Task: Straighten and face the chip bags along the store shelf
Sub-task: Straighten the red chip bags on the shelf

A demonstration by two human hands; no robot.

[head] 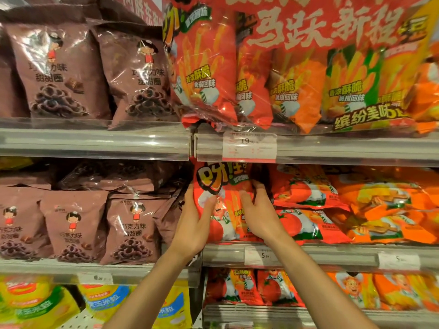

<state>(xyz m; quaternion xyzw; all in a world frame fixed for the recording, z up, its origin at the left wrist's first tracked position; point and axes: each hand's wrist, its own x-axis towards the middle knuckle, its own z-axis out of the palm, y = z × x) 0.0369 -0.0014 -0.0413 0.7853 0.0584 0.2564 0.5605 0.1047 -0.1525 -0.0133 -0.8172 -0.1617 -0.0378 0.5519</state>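
A red chip bag (224,186) with a chef picture stands upright at the left end of the middle shelf (320,254). My left hand (194,222) grips its left edge, thumb across the front. My right hand (257,210) holds its right side, fingers curled over the edge. To the right, more red bags (306,198) and orange bags (384,205) lie flat in stacks, facing up.
Brown chocolate-ring bags (131,229) fill the shelf to the left, close to my left hand. Large red and orange multipacks (209,67) overhang the shelf above. Price tags (249,147) sit on the shelf rails. Yellow bags (35,302) and more red bags (261,288) stand below.
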